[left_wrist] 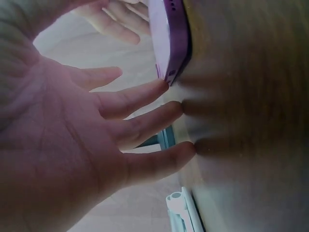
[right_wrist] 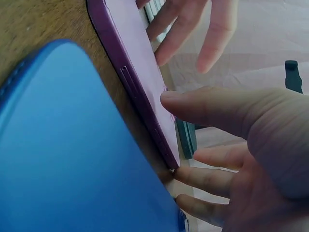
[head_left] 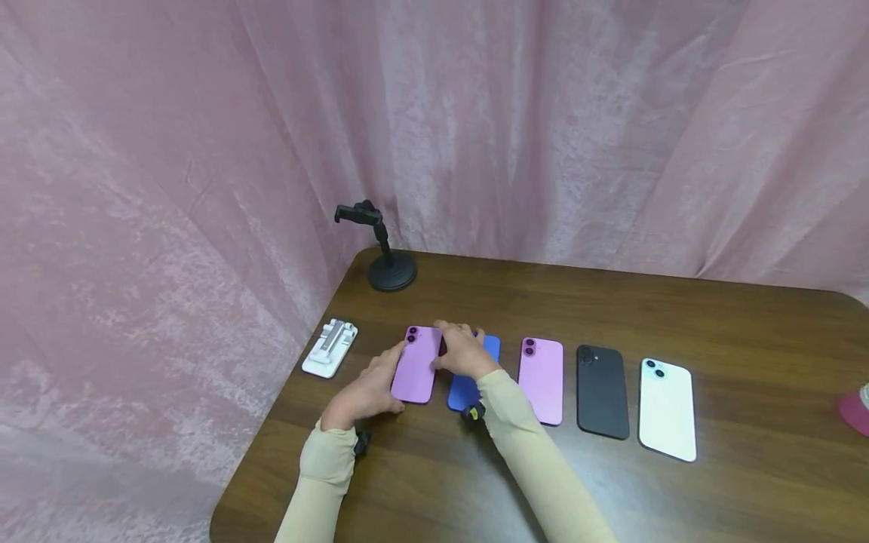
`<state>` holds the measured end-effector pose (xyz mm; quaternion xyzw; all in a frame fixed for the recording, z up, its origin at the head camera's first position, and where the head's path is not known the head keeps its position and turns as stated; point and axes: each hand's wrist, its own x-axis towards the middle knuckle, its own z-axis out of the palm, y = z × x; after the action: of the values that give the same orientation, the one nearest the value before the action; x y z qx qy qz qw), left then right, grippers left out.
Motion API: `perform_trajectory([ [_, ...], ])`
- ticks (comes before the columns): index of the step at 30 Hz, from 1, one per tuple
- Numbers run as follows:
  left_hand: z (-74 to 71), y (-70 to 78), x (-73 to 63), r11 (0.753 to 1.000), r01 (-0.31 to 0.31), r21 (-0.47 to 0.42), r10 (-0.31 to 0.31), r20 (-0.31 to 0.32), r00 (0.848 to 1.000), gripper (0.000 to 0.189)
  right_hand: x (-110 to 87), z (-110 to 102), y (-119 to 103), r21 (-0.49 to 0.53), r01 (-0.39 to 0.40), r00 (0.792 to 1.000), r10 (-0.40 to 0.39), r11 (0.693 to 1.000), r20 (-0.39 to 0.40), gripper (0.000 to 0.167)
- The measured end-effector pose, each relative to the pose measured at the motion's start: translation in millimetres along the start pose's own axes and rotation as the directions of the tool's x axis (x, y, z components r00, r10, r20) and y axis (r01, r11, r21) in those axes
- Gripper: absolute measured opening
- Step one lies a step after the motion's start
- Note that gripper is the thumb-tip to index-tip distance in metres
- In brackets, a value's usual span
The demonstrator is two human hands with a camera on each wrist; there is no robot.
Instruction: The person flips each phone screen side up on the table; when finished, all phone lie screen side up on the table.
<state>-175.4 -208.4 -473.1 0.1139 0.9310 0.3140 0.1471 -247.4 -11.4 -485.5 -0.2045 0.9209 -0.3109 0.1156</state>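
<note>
Two hands (head_left: 366, 386) (head_left: 465, 351) are flanking a purple phone (head_left: 418, 368), fingers (left_wrist: 149, 119) straight, unclamped; it is likely proving stiff, slippery; its side edges (right_wrist: 140, 101) are offering grip.

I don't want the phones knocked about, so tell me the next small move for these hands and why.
I'd probably lift the right hand straight up, not sideways: it overlaps the blue phone in the head view, and its thumb is at the edge of the leftmost purple phone, which appears to lie on the table, camera side up. A sideways sweep might nudge either phone.
</note>
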Motion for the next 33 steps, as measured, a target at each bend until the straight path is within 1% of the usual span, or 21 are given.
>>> perform_trajectory([
  [4, 4.2, 1.7, 1.4, 0.997, 0.009, 0.077, -0.008, -0.008, 1.000, 0.110, 0.3, -0.1, -0.1, -0.006, -0.001, 1.000, 0.001, 1.000, 0.008, 0.077],
  [6, 5.6, 1.7, 1.3, 0.995, 0.011, 0.100, -0.009, -0.019, 1.000, 0.109, 0.0, 1.7, -1.1, -0.009, 0.008, 1.000, -0.008, 1.000, 0.008, 0.077],
  [13, 6.5, 5.2, 0.4, 0.995, 0.012, 0.095, -0.008, -0.044, 0.999, 0.104, -1.7, 3.9, -3.6, -0.005, 0.016, 1.000, -0.016, 1.000, 0.015, 0.073],
  [19, 7.5, 1.5, 2.8, 0.993, 0.017, 0.116, -0.011, -0.052, 0.999, 0.102, 1.0, 3.4, -3.8, 0.015, 0.030, 0.999, -0.031, 0.999, 0.027, 0.066],
  [23, 7.6, -0.5, 2.8, 0.993, 0.024, 0.112, -0.018, -0.057, 0.998, 0.103, 3.8, 4.3, -1.4, 0.069, 0.060, 0.998, -0.062, 0.996, 0.022, 0.060],
  [25, 7.4, -1.0, 2.4, 0.994, 0.024, 0.109, -0.018, -0.063, 0.998, 0.104, 4.9, 4.5, -0.7, 0.106, 0.062, 0.998, -0.065, 0.992, 0.016, 0.057],
  [29, 6.9, -0.8, 2.2, 0.994, 0.019, 0.104, -0.011, -0.072, 0.997, 0.104, 5.3, 3.6, -0.5, 0.170, 0.044, 0.999, -0.047, 0.984, 0.010, 0.054],
  [33, 6.6, 0.7, 2.7, 0.993, 0.020, 0.118, -0.011, -0.074, 0.997, 0.102, 5.4, 1.6, 0.1, 0.216, 0.043, 0.999, -0.037, 0.975, -0.032, 0.050],
])
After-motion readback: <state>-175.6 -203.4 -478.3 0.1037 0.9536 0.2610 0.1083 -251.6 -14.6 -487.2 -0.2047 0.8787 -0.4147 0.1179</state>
